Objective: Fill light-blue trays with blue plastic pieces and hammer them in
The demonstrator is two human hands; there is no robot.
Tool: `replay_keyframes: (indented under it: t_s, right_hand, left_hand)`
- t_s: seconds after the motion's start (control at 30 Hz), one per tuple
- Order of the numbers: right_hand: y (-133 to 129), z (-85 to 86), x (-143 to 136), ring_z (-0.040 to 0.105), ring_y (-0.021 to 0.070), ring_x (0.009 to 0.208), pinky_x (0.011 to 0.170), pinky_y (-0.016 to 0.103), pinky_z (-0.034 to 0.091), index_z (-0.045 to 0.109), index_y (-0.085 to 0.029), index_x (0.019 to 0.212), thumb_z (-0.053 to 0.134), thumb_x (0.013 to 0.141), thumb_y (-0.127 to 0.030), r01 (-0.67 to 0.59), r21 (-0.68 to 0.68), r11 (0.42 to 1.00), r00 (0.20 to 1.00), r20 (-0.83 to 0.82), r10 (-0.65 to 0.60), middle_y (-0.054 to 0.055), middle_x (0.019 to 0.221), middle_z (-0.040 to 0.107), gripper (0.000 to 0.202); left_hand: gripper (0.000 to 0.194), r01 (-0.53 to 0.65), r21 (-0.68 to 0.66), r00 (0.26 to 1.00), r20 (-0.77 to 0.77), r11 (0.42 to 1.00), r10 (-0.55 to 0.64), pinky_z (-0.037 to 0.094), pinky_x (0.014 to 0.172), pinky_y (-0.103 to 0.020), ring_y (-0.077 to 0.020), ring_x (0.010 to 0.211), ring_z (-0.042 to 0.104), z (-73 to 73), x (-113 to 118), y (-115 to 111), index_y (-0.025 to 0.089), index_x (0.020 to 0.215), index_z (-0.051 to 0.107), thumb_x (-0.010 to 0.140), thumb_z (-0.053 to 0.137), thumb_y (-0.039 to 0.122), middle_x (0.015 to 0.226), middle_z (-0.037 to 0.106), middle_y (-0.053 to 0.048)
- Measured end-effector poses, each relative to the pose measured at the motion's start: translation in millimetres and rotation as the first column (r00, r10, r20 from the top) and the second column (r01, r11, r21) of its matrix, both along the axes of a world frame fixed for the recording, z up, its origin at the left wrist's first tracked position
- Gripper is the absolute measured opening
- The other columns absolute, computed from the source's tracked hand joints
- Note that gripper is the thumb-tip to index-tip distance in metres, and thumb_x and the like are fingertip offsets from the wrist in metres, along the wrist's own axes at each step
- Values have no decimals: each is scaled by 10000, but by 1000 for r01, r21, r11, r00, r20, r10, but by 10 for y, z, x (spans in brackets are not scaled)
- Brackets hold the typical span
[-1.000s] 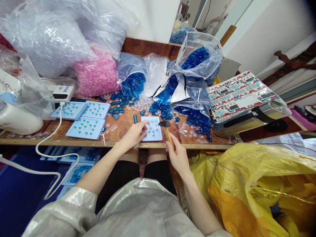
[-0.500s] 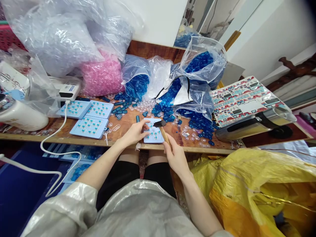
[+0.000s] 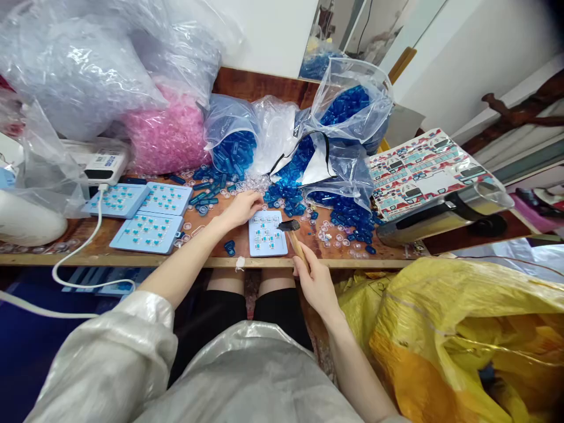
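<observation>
My right hand is wrapped round the wooden handle of a hammer. Its dark head hangs by the right edge of a light blue plastic panel, which lies flat at the table's front edge with small teal pieces set in it. Beyond the panel's upper left corner, my left hand reaches to the table with its fingers curled together, close to scattered small clear round pieces. What its fingertips pinch, if anything, is hidden. Blue translucent pieces lie left of the panel.
Several similar blue panels lie to the left, a white cable running past them. Bags of blue pieces and a pink-filled bag stand behind. At right are a clear jug, printed sheets and a yellow sack.
My left hand has left the panel and moved up and away to the small clear pieces. The hammer has shifted slightly right relative to the panel, still in my right hand. The view has shifted slightly.
</observation>
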State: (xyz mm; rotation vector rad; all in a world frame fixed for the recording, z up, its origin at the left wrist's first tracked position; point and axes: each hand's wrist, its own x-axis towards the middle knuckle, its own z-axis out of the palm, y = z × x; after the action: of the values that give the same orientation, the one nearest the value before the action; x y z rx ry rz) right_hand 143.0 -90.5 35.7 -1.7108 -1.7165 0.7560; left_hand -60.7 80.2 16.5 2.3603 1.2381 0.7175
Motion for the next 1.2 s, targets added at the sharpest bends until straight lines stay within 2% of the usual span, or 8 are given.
replay_keyframes:
  t_s: [0.07,0.17,0.3,0.47,0.63,0.73,0.9,1.2]
  right_hand:
    - [2,-12,28,597,150,592,647,263,458,476,-155,1264,379,886,-340,14,-2,1000,1000,-13,-14,7,654,634,433]
    - [11,-11,32,596,151,594,658,268,460,470,-163,1270,378,886,-340,12,-5,1000,1000,-24,-12,1,642,631,433]
    - [6,9,-12,595,145,589,655,262,462,472,-153,1269,384,882,-339,11,-8,1000,1000,-28,-11,8,665,637,438]
    - [-38,10,-14,603,151,615,665,263,462,477,-147,1266,391,878,-345,22,-4,1000,1000,-1,-22,13,677,646,445]
    - [-69,-27,21,605,152,621,664,260,460,473,-135,1267,386,879,-343,32,2,999,999,4,-32,22,692,654,449]
    - [-75,-27,8,611,156,636,638,247,459,472,-149,1271,386,883,-349,23,9,1000,1000,8,-23,21,689,648,445]
    - [-78,-1,-30,621,157,650,612,236,459,472,-186,1277,396,884,-340,-5,28,1000,1000,11,4,24,718,652,429]
    - [-78,-3,-12,634,171,700,638,255,477,461,-203,1283,382,891,-343,-10,21,1000,999,34,9,36,782,673,424]
  left_hand:
    - [132,-25,-102,990,137,994,39,445,759,-288,-161,795,570,62,-28,-223,156,855,614,795,506,204,874,633,-49]
    - [144,36,-231,967,252,972,24,464,712,-257,-137,759,584,118,-29,-546,163,884,602,782,538,242,873,632,-28]
    - [88,115,-169,980,183,979,-84,453,737,-266,-135,771,570,60,42,-786,169,846,593,794,540,217,848,616,-21]
    - [140,109,110,993,-47,988,-104,406,818,-342,-191,871,498,-85,86,-841,162,886,574,853,493,272,852,581,-57]
    - [210,49,238,979,-202,970,0,391,762,-342,-208,856,469,-54,94,-902,141,876,562,875,440,313,851,554,-86]
    - [201,4,279,965,-254,960,69,374,728,-337,-218,856,466,-20,124,-939,143,847,553,863,448,313,842,545,-89]
    - [150,6,310,944,-315,951,97,348,700,-336,-223,864,472,-16,169,-933,159,847,547,825,500,299,857,553,-80]
    - [177,-57,343,933,-317,937,173,336,701,-343,-226,854,468,-67,136,-910,169,792,550,819,510,339,818,552,-78]
